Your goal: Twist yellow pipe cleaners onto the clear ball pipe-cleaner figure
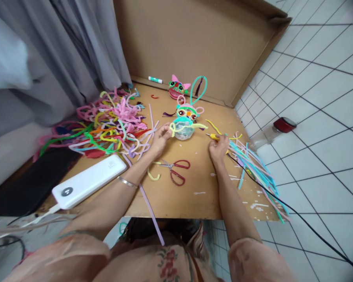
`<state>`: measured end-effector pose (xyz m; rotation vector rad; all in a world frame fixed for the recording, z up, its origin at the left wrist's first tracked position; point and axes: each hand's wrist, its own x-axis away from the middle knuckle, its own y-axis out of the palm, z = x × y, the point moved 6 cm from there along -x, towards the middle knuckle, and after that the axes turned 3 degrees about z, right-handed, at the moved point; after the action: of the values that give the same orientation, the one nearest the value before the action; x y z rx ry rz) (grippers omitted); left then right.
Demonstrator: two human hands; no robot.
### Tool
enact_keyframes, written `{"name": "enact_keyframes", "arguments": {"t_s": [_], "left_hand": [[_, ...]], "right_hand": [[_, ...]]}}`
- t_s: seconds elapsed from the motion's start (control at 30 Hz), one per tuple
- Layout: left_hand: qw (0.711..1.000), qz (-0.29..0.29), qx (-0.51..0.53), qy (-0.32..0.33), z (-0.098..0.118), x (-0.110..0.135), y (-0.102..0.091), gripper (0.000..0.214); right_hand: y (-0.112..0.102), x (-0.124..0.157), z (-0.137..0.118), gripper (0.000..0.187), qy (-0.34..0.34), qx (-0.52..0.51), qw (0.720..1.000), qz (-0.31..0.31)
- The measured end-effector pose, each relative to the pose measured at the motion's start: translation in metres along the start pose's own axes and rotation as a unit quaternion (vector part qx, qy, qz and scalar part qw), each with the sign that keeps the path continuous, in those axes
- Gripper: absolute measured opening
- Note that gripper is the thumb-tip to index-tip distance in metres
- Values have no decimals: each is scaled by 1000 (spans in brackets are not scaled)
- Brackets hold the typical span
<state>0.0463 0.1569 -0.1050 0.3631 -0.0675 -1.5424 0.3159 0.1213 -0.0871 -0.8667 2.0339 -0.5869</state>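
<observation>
My left hand (161,138) is closed at the left side of a clear ball (183,134), its fingertips pinching a pale yellow pipe cleaner (194,125) that crosses the front. Turquoise pipe cleaner covers the ball's upper part. To the right, my right hand (219,148) is wrapped round a yellow glue gun (213,136). Its metal tip points left toward the ball, and a black cord trails from behind. Just beyond the ball sits a turquoise and pink animal head (188,112) with round ears. Red-handled scissors (176,171) lie spread on the table between my forearms.
Tangled pipe cleaners (114,121) heap up at the left, beside a white power bank (90,182). Straight pipe cleaners (255,164) lie along the right edge. A red animal head (178,88) and a glue stick (155,80) stand near the cardboard wall (191,43).
</observation>
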Motion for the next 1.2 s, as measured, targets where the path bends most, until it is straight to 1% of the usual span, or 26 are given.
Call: {"name": "enact_keyframes", "arguments": {"t_s": [0.03,0.07,0.1,0.17,0.23,0.3,0.33,0.37,0.43,0.5,0.6,0.7,0.77,0.87,1.03,1.1,1.2], "left_hand": [[1000,13,10,4,1,0,-2,32],[999,28,21,5,1,-1,-4,32],[999,41,32,0,0,-1,-6,31],[997,56,49,-23,-4,-1,-8,31],[996,46,64,-50,-9,-1,-6,32],[995,21,69,-66,-12,-1,-1,33],[995,11,69,-69,-12,-1,1,34],[995,4,68,-69,-12,-1,3,34],[996,2,68,-62,-10,-1,5,34],[997,4,67,-46,-8,-1,5,34],[998,1,62,-29,-7,-2,7,33],[998,1,54,-32,-11,-3,8,33],[998,1,47,-30,-13,-4,8,34],[999,-10,38,-20,-13,-4,10,38],[999,-24,45,12,-9,-4,15,43],[998,-26,58,12,-9,-5,15,42],[998,-24,64,9,-8,-5,14,39]], "right_hand": [[10,2,-8,38,-11,-87,995,-37],[21,4,-15,50,-3,-174,982,-74],[32,6,-22,63,12,-254,961,-114],[49,9,-36,81,50,-359,919,-155],[60,10,-50,86,62,-422,885,-187],[67,12,-63,85,59,-470,852,-225],[69,13,-68,83,60,-487,838,-238],[70,14,-71,81,65,-497,831,-242],[70,14,-71,78,78,-504,828,-231],[69,13,-67,72,84,-502,835,-210],[67,11,-62,55,78,-492,848,-183],[70,9,-59,45,73,-474,858,-183],[73,8,-58,44,75,-469,858,-194],[74,7,-55,44,86,-470,857,-195],[73,10,-55,46,88,-474,853,-199],[73,11,-56,44,83,-464,858,-202],[73,12,-57,41,77,-422,880,-203]]}}
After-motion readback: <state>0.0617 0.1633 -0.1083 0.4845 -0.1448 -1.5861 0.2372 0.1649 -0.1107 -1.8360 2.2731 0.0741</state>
